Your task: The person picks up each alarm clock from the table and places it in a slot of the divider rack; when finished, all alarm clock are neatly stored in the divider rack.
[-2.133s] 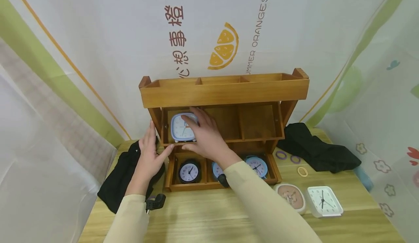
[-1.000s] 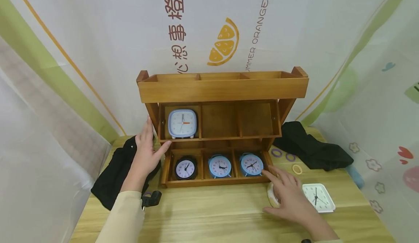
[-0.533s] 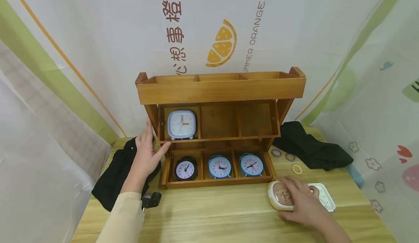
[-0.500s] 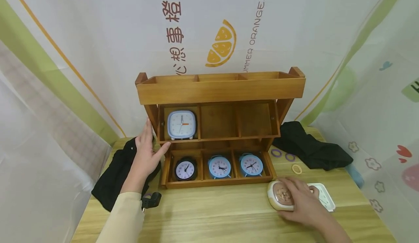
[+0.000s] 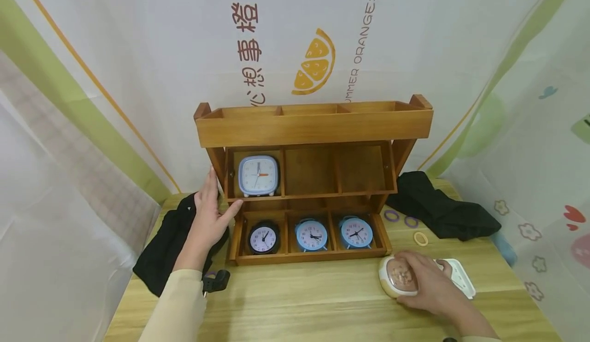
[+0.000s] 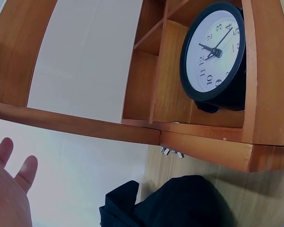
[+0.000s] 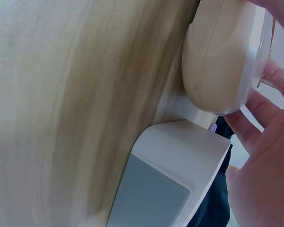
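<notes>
The right hand [image 5: 426, 285] lies nearest the person, its fingers curled over the cream clock [image 5: 395, 276], which sits face-up on the wooden table [image 5: 313, 301]. The right wrist view shows what the head view hides: the fingers [image 7: 270, 78] wrap round the clock's far edge, and its rounded cream side sits just beside the white square clock [image 7: 175, 175], whose grey underside shows there. In the head view that white clock [image 5: 461, 278] is mostly covered behind the hand.

Further off, the left hand [image 5: 207, 219] rests flat, fingers straight, against the left side of the wooden shelf unit [image 5: 313, 127], gripping nothing. Just beside its thumb stands the black clock [image 5: 263, 238] in the lowest left compartment; the left wrist view shows its face close up. Two blue round clocks [image 5: 311, 234] fill the compartments beyond it, and a blue square clock [image 5: 258, 175] stands one level up. Black cloth [image 5: 170, 244] lies under the left hand.
</notes>
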A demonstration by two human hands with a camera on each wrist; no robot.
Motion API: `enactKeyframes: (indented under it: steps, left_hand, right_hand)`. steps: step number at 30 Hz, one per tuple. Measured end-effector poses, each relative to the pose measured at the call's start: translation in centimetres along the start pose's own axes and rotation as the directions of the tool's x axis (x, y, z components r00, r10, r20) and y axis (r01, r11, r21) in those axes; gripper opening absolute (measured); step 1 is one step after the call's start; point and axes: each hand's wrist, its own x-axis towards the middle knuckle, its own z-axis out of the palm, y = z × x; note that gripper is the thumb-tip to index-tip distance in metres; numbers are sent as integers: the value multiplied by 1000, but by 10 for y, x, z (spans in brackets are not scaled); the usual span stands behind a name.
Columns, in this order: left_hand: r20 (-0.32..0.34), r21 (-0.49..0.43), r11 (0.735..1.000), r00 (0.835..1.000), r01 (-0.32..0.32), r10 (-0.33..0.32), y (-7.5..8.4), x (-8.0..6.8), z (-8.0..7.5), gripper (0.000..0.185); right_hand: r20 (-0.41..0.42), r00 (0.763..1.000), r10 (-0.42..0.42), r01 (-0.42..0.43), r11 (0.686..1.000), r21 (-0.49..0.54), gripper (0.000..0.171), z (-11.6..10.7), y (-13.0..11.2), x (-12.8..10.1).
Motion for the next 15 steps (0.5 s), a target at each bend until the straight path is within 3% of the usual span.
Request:
enactKeyframes:
  steps: [10,15]
  left_hand:
    - [6,6,1000,1000,19,-19,3,-1,1,103]
    - [13,16,999,999,34,-34,4,-3,-2,104]
  right_hand:
    - [-27,999,-16,16,1000,3,97,-2,-3,-1]
    - [-79,994,-70,72,997,19,98,-10,-13,0]
